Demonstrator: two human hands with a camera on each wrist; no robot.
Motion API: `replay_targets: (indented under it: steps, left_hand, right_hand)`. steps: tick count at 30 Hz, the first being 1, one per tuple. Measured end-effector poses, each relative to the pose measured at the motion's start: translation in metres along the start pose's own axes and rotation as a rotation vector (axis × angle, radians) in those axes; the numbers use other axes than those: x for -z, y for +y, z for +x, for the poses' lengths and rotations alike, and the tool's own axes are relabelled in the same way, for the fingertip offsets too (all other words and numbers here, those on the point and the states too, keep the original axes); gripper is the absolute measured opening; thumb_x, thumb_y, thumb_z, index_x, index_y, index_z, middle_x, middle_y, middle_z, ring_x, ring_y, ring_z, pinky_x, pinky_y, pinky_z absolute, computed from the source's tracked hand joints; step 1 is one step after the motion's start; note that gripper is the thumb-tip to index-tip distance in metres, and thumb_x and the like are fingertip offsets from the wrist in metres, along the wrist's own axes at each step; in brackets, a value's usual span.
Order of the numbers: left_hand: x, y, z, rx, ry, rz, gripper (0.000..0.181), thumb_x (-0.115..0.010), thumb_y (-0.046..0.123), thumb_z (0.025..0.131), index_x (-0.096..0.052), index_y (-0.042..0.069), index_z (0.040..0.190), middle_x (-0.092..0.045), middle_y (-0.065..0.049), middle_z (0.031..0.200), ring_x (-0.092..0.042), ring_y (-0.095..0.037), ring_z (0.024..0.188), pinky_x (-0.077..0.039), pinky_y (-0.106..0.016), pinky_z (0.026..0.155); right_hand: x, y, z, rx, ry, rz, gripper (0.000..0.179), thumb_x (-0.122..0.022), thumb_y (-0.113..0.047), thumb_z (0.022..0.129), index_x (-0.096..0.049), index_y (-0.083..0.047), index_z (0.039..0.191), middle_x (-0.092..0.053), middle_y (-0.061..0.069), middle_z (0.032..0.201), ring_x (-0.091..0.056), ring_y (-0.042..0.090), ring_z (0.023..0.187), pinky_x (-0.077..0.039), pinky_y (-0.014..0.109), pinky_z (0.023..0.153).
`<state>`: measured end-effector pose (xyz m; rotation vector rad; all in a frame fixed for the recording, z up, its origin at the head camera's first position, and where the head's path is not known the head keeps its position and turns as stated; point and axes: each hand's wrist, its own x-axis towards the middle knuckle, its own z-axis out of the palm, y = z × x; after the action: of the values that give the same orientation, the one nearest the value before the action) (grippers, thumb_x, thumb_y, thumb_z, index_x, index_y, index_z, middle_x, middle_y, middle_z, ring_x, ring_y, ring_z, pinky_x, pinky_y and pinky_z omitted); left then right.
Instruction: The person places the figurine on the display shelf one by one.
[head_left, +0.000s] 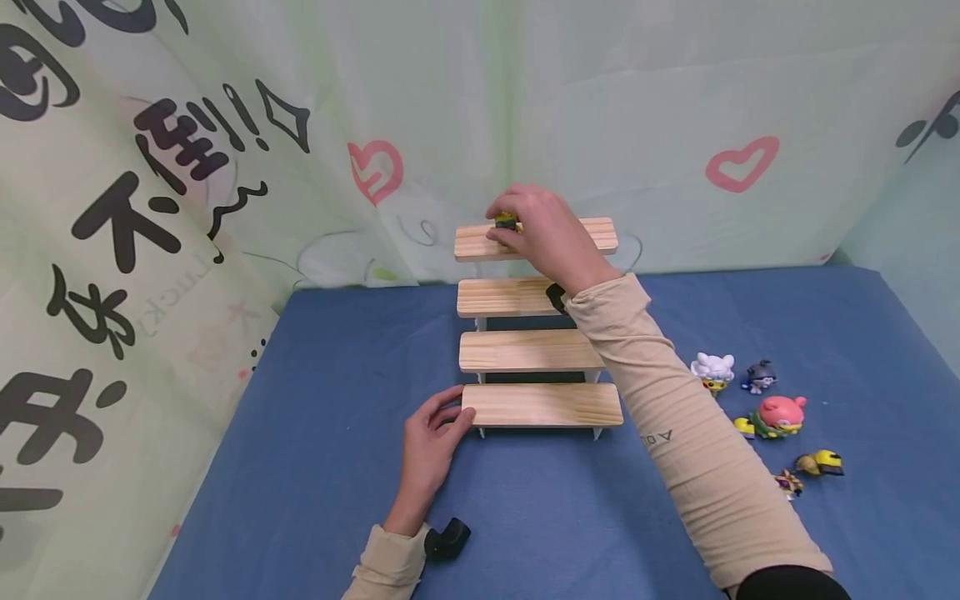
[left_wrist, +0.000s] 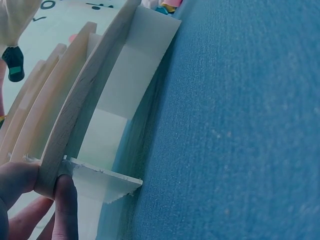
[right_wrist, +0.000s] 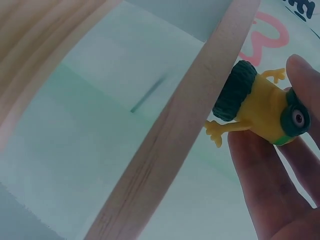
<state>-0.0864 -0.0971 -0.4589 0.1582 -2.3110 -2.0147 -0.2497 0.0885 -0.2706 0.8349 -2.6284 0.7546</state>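
Note:
A stepped wooden display stand with several pale boards on white supports stands on the blue table. My left hand point(head_left: 431, 450) pinches the left end of its lowest board point(head_left: 543, 406); in the left wrist view the thumb lies on one face and a finger on the other. At the top board point(head_left: 474, 243), my right hand point(head_left: 542, 225) holds a small toy figure point(right_wrist: 262, 107) between thumb and fingers. This figure is yellow with goggles and a dark green skirt, its lower end right at the board's edge in the right wrist view.
To the right on the blue table point(head_left: 337, 433) lie several small toys: a white-topped figure point(head_left: 712, 369), a dark grey one point(head_left: 761, 377), a pink one point(head_left: 782, 414) and a yellow-and-black one point(head_left: 825, 462). A printed curtain point(head_left: 600, 108) hangs close behind the stand.

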Motion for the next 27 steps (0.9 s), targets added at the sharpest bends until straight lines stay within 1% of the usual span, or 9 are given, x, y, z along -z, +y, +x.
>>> replay_targets:
  steps: [7, 17, 24, 27]
  left_hand:
    - [-0.0001, -0.0017, 0.0012, -0.020, -0.001, 0.005, 0.042, -0.075, 0.017, 0.090, -0.064, 0.002, 0.128, -0.068, -0.017, 0.120, -0.071, -0.024, 0.096, -0.058, -0.026, 0.081]
    - [0.0002, -0.0018, 0.0017, -0.018, -0.001, -0.004, 0.042, -0.075, 0.015, 0.090, -0.064, 0.002, 0.128, -0.068, -0.017, 0.120, -0.071, -0.024, 0.096, -0.058, -0.026, 0.081]
    - [0.0001, -0.0008, 0.0019, 0.001, -0.002, -0.014, 0.042, -0.075, 0.015, 0.089, -0.064, 0.004, 0.128, -0.069, -0.015, 0.119, -0.072, -0.023, 0.095, -0.058, -0.026, 0.081]
    - [0.0003, -0.0006, 0.0014, -0.002, -0.001, -0.010, 0.042, -0.075, 0.015, 0.089, -0.064, 0.003, 0.128, -0.069, -0.016, 0.119, -0.071, -0.024, 0.095, -0.058, -0.025, 0.081]
  right_hand:
    - [-0.0002, 0.0018, 0.0003, 0.010, -0.016, -0.014, 0.027, -0.075, -0.014, 0.089, -0.071, -0.004, 0.115, -0.067, 0.012, 0.118, -0.061, 0.028, 0.112, -0.050, 0.040, 0.097]
    - [-0.0004, 0.0039, -0.0001, 0.043, -0.006, -0.025, 0.032, -0.075, -0.015, 0.089, -0.070, -0.004, 0.118, -0.065, 0.013, 0.121, -0.059, 0.029, 0.114, -0.050, 0.041, 0.098]
    - [0.0018, 0.0016, -0.0015, 0.037, -0.005, -0.027, 0.033, -0.076, -0.016, 0.088, -0.070, -0.004, 0.119, -0.064, 0.012, 0.123, -0.057, 0.029, 0.117, -0.049, 0.041, 0.099]
    - [0.0020, 0.0010, -0.0023, 0.041, -0.004, -0.033, 0.033, -0.077, -0.016, 0.088, -0.070, -0.004, 0.118, -0.064, 0.012, 0.123, -0.057, 0.029, 0.117, -0.049, 0.041, 0.099]
